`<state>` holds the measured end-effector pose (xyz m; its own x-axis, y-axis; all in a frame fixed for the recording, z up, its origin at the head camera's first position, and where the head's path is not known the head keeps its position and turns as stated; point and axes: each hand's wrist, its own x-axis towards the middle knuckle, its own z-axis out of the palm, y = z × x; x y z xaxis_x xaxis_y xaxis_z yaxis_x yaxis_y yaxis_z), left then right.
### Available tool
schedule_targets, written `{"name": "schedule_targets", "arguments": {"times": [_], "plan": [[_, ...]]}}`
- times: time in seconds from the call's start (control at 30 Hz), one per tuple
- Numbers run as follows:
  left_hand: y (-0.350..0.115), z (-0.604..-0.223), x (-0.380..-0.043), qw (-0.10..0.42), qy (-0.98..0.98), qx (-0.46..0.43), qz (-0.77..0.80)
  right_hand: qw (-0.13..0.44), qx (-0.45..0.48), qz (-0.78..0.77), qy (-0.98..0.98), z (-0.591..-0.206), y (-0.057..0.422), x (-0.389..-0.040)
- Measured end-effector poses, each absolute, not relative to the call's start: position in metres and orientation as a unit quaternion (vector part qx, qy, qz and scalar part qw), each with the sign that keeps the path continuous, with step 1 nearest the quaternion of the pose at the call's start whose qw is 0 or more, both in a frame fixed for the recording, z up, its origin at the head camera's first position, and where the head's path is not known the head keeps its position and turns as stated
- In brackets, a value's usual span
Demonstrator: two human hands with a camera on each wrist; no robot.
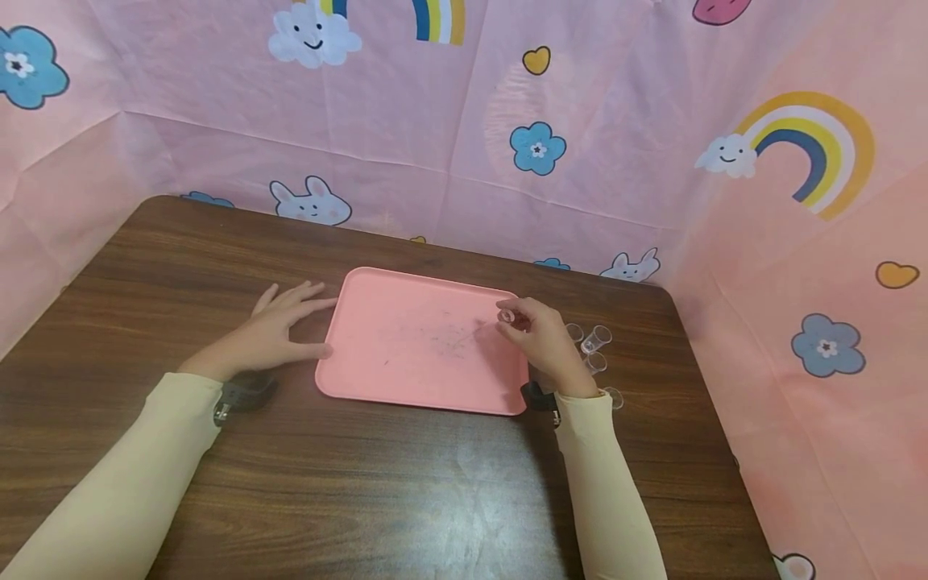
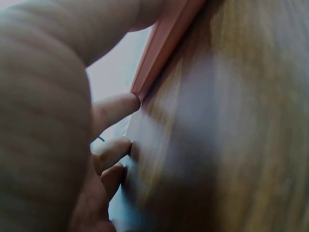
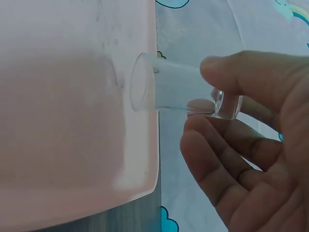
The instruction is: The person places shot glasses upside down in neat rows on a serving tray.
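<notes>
Clear cup in my right grip, I face a pink cloth printed with rainbows, clouds, flowers and rabbits, which hangs beyond both my grips and along their right side. Under them spreads a dark brown wooden desk, its grain showing and a pale shine lying on the part nearer me. Between my two grips sits a pink tray with a raised rim and faint dark marks about its middle. My left grip is spread, fingers apart and closed on nothing, thumb and index finger touching the tray's left rim while the other fingers reach out beside it. Pale yellow sleeves run back from both grips, and a dark device sits at each wrist. Just right of my right grip stand more clear cups on the desk, one of them partly hidden behind my wrist. My right thumb and fingers pinch the held cup near its base, above the tray's right side; it lies tipped on its side, mouth pointing leftward, away from my palm.
</notes>
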<state>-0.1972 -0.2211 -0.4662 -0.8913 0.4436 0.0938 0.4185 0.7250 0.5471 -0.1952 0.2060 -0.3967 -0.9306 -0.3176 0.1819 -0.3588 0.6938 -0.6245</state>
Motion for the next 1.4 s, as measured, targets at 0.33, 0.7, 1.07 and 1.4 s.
{"name": "schedule_targets", "arguments": {"times": [0.33,0.7,1.07,1.4], "plan": [[-0.22,-0.464,-0.196,0.023,0.928,0.232,0.29,0.016,0.168,0.335,-0.927,-0.4,0.198,-0.194],[-0.22,-0.464,-0.196,0.025,0.928,0.232,0.291,0.014,0.175,0.316,-0.932,-0.403,0.198,-0.193],[-0.222,-0.464,-0.196,0.033,0.927,0.227,0.296,-0.003,0.167,0.308,-0.936,-0.376,0.213,-0.182],[-0.222,-0.465,-0.197,0.035,0.929,0.228,0.289,-0.022,0.137,0.271,-0.952,-0.35,0.276,-0.182]]}}
